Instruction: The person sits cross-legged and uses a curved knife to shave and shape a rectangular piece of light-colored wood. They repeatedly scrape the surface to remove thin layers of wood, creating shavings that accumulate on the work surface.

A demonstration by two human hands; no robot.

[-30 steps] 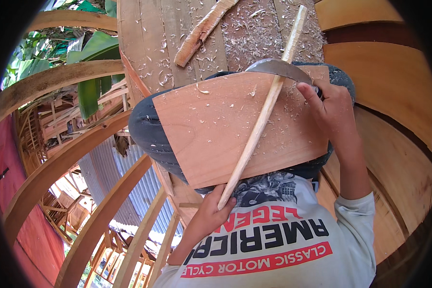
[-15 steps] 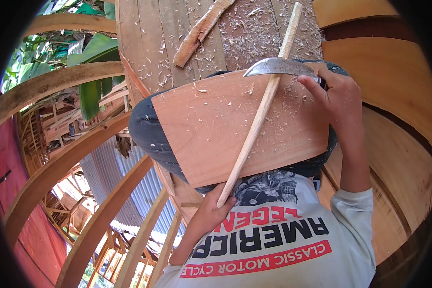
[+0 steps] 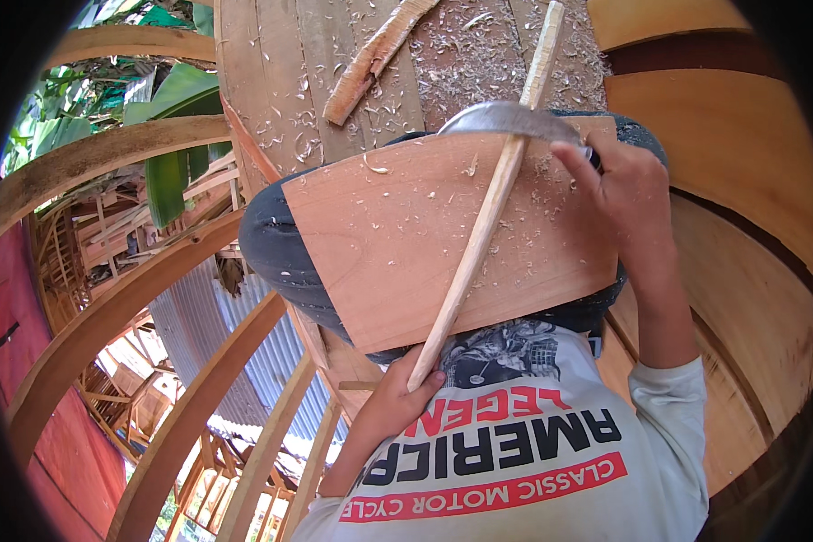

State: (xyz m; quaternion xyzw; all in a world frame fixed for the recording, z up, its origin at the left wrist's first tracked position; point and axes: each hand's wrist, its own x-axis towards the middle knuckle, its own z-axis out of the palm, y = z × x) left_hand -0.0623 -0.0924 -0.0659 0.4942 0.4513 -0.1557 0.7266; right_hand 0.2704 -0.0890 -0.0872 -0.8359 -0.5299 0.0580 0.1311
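A long, pale wooden stick (image 3: 479, 237) slants across a flat wooden board (image 3: 388, 244) on my lap. My left hand (image 3: 397, 396) is closed round the stick's near end, close to my shirt. In my right hand (image 3: 630, 176) is a knife with a curved blade (image 3: 506, 119), gripped by its dark handle, which the fingers mostly hide. The blade lies across the upper part of the stick, its tip toward the left. The stick's far end, rougher and faceted, reaches past the board over the planks.
Curled wood shavings (image 3: 465, 72) litter the plank floor (image 3: 285, 90) ahead. A rough strip of wood (image 3: 375, 68) lies there too. Curved wooden ribs (image 3: 117, 167) rise on the left, with corrugated metal sheets (image 3: 190, 316) beyond. Broad curved planks (image 3: 714, 122) form the right side.
My right hand and the knife have shifted a little to the left across the stick. The stick's far end has moved slightly up and left. My left hand keeps its hold.
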